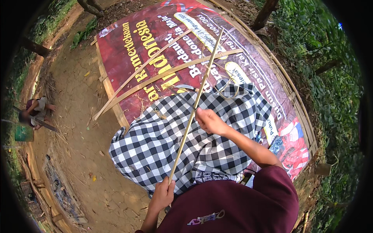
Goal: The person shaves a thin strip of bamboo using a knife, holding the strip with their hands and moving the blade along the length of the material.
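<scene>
A long, thin bamboo strip [181,149] runs slantwise across my lap, its far end reaching over the banner. My left hand [163,193] is closed around its near end, low in the view. Partway along the strip, my right hand [210,121] is closed with thumb and fingers against it; the inside of that grip is hidden. Under the strip, a black-and-white checked cloth [155,128] covers my legs. Just past the cloth lies a curved metal blade [184,87]. Two more flat bamboo strips [167,73] lie crosswise on the banner, with thin curled shavings [229,87] nearby.
A dark red printed banner [116,50] covers a low bamboo-edged platform. Beside my right arm lies a crumpled clear plastic packet [276,145]. Another person [37,110] crouches far left near a green container [24,132]. Tree trunks [265,14] and bushes border the bare dirt ground.
</scene>
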A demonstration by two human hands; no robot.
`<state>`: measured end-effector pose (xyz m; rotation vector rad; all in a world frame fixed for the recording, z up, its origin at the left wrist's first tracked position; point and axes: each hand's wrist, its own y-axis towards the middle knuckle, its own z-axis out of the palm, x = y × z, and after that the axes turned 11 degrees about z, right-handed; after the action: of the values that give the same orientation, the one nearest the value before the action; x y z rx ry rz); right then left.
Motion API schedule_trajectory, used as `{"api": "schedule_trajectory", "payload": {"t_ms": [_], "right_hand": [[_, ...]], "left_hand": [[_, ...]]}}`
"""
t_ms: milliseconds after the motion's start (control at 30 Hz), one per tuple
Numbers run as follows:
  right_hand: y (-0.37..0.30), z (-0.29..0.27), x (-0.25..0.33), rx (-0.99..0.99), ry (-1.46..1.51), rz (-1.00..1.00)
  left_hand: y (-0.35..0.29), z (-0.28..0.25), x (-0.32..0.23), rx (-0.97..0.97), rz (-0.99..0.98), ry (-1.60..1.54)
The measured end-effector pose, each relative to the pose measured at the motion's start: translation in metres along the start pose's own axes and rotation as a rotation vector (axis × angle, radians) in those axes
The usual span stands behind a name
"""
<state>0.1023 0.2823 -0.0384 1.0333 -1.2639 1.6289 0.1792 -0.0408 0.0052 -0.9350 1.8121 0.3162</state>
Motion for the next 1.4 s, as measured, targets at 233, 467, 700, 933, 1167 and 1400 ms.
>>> {"api": "schedule_trajectory", "payload": {"t_ms": [233,467,700,933,1167,1400], "right_hand": [[-0.01,-0.04,0.017,-0.664,-1.466,-0.543],[0.034,-0.135,0.007,-0.95,-1.09,-0.252],[0.025,-0.078,-0.021,-0.258,0.415,0.189],[0.012,-0.055,-0.017,-0.601,-0.926,-0.312],[0.0,-0.087,0.026,-0.515,-1.459,-0.633],[0.045,-0.234,0.01,-1.129,-1.11,0.06]], "left_hand": [[-0.001,-0.002,-0.009,0.031,-0.048,-0.039],[0.007,0.001,-0.002,0.007,0.005,0.018],[-0.015,-0.014,0.001,0.06,-0.047,0.048],[-0.01,-0.009,0.003,0.049,-0.116,0.041],[-0.004,-0.009,-0.005,0.081,-0.029,0.017],[-0.013,0.003,-0.001,0.143,-0.149,-0.058]]}}
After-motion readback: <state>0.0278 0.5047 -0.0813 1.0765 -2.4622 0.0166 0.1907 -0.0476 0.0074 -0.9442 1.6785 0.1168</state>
